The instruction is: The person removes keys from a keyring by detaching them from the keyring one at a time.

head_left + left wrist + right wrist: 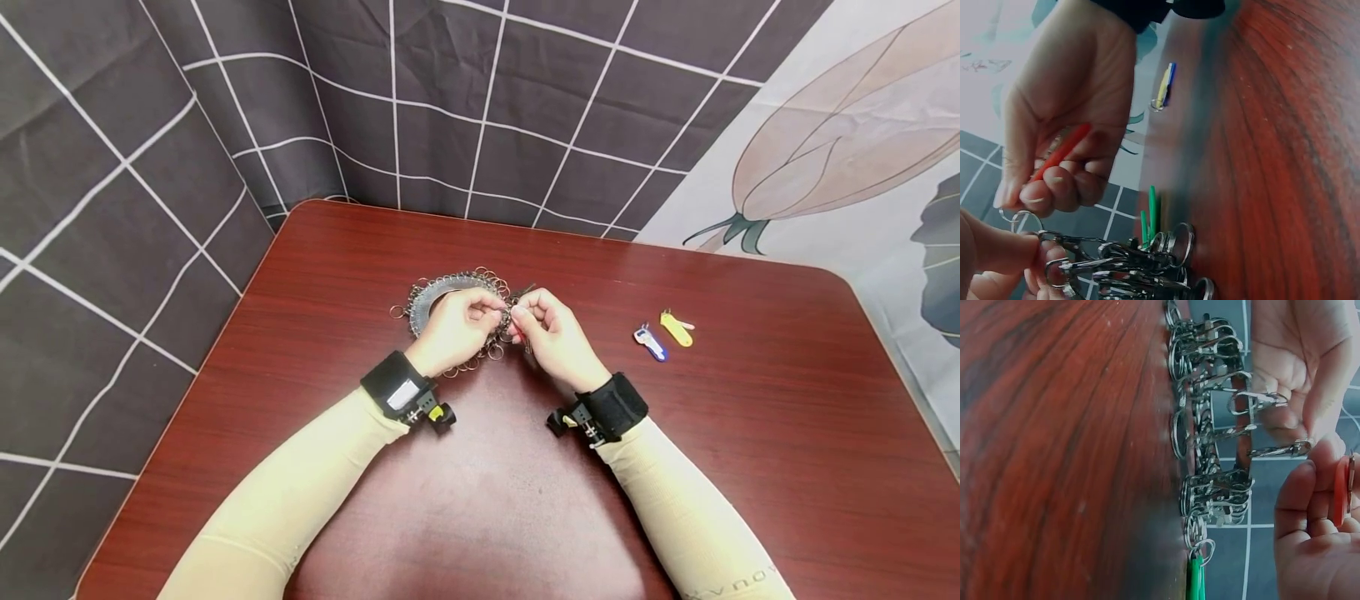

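A round metal hoop (422, 307) hung with many snap clasps and split rings lies on the table. At its right side my left hand (459, 327) pinches one clasp (1275, 450) by its end between thumb and finger. Facing it, my right hand (558, 337) holds a red key tag (1063, 153) with a metal key beside it, tag against the curled fingers. Its thumb and forefinger pinch a split ring (1029, 219) where both hands' fingertips meet. Fingers partly hide how ring and clasp join. A green key tag (1152, 212) hangs from the hoop's clasps.
To the right on the reddish-brown table (780, 417) lie a blue key tag (651, 342) and a yellow key tag (677, 330), side by side. Behind the table hangs a dark gridded curtain (442, 142).
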